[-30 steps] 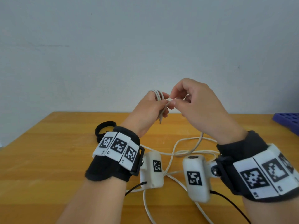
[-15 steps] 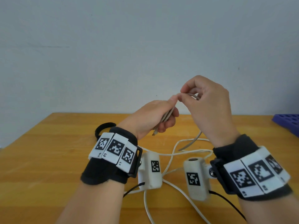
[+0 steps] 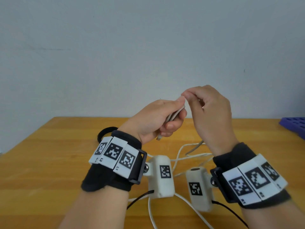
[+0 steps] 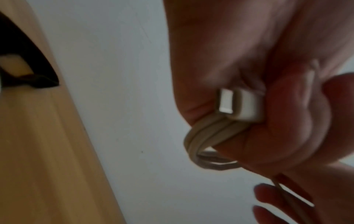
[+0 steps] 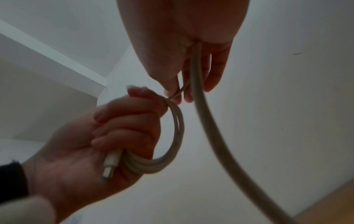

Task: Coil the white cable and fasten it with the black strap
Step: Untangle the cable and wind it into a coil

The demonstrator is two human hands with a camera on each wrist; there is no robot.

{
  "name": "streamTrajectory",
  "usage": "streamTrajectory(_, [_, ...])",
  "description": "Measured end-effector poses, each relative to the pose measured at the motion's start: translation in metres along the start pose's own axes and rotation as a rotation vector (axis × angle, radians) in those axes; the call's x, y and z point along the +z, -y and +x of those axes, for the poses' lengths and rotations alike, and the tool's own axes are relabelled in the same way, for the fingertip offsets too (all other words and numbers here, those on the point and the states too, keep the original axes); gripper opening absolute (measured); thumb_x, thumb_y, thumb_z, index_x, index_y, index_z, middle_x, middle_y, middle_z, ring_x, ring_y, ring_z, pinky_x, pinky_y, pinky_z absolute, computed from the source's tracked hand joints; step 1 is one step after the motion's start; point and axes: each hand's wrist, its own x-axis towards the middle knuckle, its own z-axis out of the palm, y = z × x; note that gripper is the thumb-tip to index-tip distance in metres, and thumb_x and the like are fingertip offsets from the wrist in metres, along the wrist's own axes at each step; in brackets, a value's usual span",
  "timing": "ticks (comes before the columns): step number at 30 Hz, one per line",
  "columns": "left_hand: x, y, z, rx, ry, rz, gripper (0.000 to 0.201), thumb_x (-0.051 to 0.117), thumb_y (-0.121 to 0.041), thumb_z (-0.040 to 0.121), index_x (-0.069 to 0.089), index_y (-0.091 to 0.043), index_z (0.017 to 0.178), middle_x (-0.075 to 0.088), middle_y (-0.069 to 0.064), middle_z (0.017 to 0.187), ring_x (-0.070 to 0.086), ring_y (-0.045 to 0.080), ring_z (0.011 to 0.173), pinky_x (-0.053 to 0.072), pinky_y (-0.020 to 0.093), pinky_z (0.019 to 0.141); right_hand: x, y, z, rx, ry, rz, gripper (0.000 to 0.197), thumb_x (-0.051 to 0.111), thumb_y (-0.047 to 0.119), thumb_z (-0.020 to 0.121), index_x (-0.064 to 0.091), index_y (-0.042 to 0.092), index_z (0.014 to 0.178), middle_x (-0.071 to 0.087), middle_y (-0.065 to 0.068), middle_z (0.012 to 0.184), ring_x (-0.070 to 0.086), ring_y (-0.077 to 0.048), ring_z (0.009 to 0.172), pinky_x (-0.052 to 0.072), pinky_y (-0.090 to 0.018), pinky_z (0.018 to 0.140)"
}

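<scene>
I see my left hand [image 3: 158,119] raised above the wooden table [image 3: 49,171], fingers curled tight round several loops of the white cable [image 5: 177,136], with the plug [image 5: 112,164] poking out below the palm. My right hand [image 3: 211,116], just beside it above the table, pinches the running strand at the top of the coil, and the slack trails down onto the table. The black strap [image 3: 105,132] lies on the table beyond my left wrist, untouched.
</scene>
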Motion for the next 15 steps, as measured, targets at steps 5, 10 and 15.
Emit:
streamTrajectory(5, [0.001,-0.0049,0.0013,0.056,0.015,-0.115,0.042,0.03,-0.039,0.101,0.045,-0.013,0.071,0.034,-0.004,0.043,0.022,0.007,0.037,0.023,0.019,0.037,0.0069,-0.0066,-0.0024,-0.036,0.033,-0.014,0.026,0.046,0.017,0.094,0.07,0.022,0.103,0.062,0.004,0.086,0.06,-0.016,0.076,0.049,-0.037,0.068])
streamTrajectory(10, [0.0019,-0.006,0.0021,0.071,0.013,-0.177,0.044,0.025,-0.04,0.102,0.043,-0.012,0.073,0.036,-0.002,0.045,0.023,0.008,0.037,0.023,0.02,0.038,0.0073,-0.0098,-0.0007,-0.004,0.147,-0.033,0.037,0.042,0.006,0.091,0.071,0.023,0.109,0.062,0.006,0.079,0.064,-0.019,0.069,0.051,-0.033,0.068])
streamTrajectory(15, [0.003,-0.0101,0.0032,0.111,-0.006,-0.306,0.043,0.024,-0.035,0.103,0.041,-0.013,0.07,0.036,-0.003,0.045,0.024,0.007,0.037,0.026,0.019,0.037,0.0055,-0.0077,0.0,0.312,0.307,0.212,0.028,0.046,0.019,0.098,0.07,0.027,0.11,0.058,0.004,0.064,0.048,-0.003,0.033,0.039,-0.018,0.04])
